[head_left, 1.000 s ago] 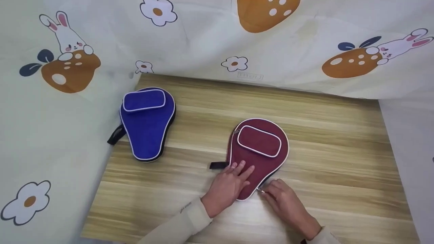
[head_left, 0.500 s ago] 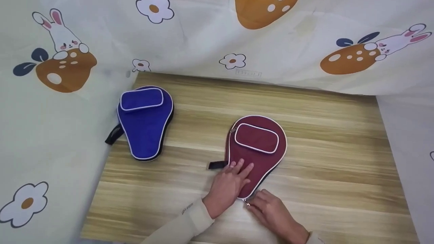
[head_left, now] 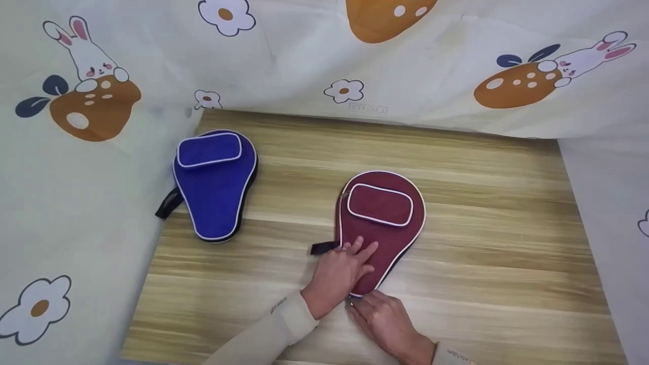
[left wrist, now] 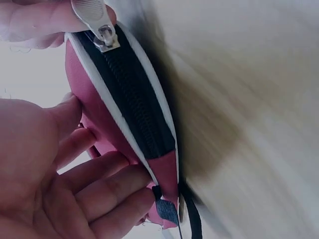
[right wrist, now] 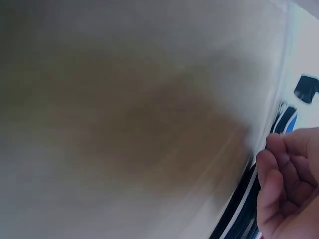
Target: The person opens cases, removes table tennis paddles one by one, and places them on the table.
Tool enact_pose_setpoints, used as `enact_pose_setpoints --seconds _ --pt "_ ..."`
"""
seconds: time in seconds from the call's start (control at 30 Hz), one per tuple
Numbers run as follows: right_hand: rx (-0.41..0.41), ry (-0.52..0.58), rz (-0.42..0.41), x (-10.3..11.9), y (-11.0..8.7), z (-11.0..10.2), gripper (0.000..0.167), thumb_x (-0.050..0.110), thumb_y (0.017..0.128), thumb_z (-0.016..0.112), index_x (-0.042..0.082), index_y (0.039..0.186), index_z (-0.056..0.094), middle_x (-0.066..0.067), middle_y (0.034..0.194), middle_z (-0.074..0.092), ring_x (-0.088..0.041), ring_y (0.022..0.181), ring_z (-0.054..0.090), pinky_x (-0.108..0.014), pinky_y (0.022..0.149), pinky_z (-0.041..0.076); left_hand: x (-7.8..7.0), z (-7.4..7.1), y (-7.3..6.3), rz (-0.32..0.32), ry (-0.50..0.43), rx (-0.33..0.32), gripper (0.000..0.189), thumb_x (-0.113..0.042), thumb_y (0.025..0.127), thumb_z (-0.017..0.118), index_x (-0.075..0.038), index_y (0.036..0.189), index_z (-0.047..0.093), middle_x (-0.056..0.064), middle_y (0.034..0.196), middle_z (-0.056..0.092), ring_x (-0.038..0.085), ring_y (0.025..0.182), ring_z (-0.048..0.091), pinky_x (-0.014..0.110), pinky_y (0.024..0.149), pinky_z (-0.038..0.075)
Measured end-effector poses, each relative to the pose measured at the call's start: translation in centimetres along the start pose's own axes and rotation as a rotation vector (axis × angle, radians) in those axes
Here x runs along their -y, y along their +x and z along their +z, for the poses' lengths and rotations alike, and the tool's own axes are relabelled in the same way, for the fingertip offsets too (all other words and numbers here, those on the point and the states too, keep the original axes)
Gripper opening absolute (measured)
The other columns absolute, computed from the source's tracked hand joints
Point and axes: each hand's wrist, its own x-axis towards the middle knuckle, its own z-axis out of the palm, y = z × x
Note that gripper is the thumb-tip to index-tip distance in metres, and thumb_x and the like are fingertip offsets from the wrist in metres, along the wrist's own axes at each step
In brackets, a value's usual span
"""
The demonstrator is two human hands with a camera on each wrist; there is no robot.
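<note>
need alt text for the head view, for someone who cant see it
A person's left hand rests on a dark red paddle-shaped case with white piping, and the fingers of the right hand are at its narrow near end. A similar blue case lies to the left on the wood-grain table.

White-edged maroon fabric paddle-shaped case (head_left: pixel 386 235) lies flat on wood-grain table (head_left: pixel 487 213)

A rectangular pocket (head_left: pixel 380 205) marks its broad far end; at the narrow near end, a silver metal zipper pull (left wrist: pixel 93 14) sits on the black side zipper (left wrist: pixel 130 92).
</note>
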Motion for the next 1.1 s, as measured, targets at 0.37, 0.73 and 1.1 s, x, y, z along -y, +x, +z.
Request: enact_pose_setpoints --seconds 0.37,0.73,1.1 --pt "0.080 -0.069 0.001 0.4 1.3 0.0 0.015 0.023 0.077 0.085 0.025 0.082 0.071 0.014 0.057 0.063 -0.001 0.047 0.057 -0.022 0.040 0.039 0.6 -0.3 0.2 0.017 0.019 0.059 0.050 -0.056 0.097 0.054 -0.038 0.144 0.058 -0.007 0.134 0.070 0.012 0.107 0.074 0.024 0.062 0.056" --pt "0.149 -0.006 0.004 -1.0 -0.4 -1.8 0.027 0.026 0.079 0.085 0.021 0.105 0.079 0.009 0.071 0.072 -0.002 0.060 0.064 -0.024 0.052 0.049 0.0 -0.4 0.1 0.021 -0.072 0.122 0.051 -0.050 0.103 0.052 -0.030 0.150 0.053 0.002 0.142 0.066 0.019 0.116 0.072 0.031 0.082 0.060" --pt "0.075 0.006 0.271 -5.3 -2.7 -5.4 0.041 0.020 0.080 0.085 0.012 0.119 0.075 0.007 0.087 0.075 -0.005 0.072 0.062 -0.024 0.059 0.052 -1.4 0.0 0.2 -0.022 -0.110 0.055 0.062 -0.058 0.099 0.054 -0.016 0.144 0.057 0.015 0.135 0.069 0.030 0.111 0.073 0.039 0.093 0.058"
